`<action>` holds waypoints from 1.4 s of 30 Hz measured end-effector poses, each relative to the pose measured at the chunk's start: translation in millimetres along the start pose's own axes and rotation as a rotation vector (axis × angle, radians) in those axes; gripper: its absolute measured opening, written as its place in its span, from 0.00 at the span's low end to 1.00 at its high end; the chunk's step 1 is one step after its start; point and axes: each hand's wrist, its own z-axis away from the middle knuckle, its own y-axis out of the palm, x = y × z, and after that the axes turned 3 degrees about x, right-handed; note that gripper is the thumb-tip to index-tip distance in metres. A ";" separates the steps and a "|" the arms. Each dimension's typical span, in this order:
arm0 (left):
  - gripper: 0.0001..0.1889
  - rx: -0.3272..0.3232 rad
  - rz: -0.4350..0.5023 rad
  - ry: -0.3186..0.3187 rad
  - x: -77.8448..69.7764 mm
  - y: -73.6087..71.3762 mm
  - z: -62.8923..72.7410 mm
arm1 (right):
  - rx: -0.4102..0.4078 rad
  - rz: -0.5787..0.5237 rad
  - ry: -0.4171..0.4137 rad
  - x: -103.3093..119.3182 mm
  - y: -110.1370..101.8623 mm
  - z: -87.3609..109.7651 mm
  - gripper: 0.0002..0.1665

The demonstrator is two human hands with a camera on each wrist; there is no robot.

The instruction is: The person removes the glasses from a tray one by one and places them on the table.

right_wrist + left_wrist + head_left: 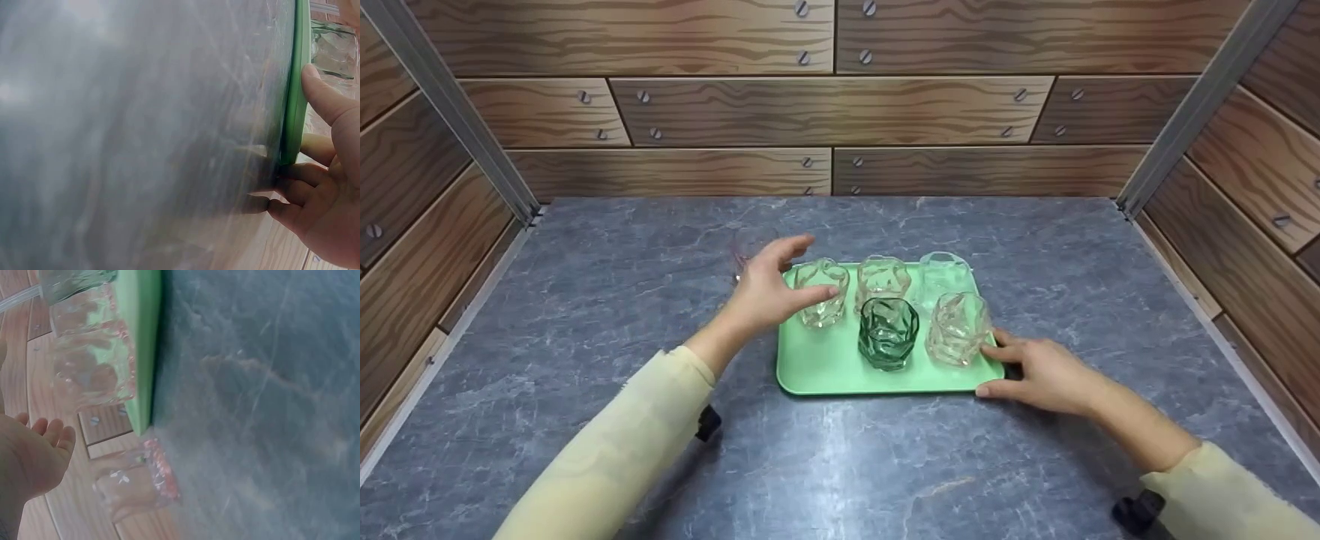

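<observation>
A light green tray (817, 367) lies on the table bearing several faceted glasses. Clear ones are the left glass (821, 311), the back middle glass (883, 277), the back right glass (945, 274) and the front right glass (960, 330); a dark green glass (889, 334) stands at the front middle. My left hand (772, 289) is beside the left glass, thumb and fingers spread, and in the left wrist view they are apart from it. My right hand (1046, 371) grips the tray's front right corner, thumb on the rim (301, 101) and fingers around the side.
Another clear glass (135, 484) stands on the table off the tray's left end, partly behind my left hand in the head view. Wood-patterned walls (832, 112) and metal corner posts (457, 112) enclose the grey marbled table (825, 465).
</observation>
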 end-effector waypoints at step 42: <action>0.48 0.040 0.027 -0.087 20.8 23.1 -8.5 | 0.007 -0.009 0.010 0.7 -0.2 0.9 0.52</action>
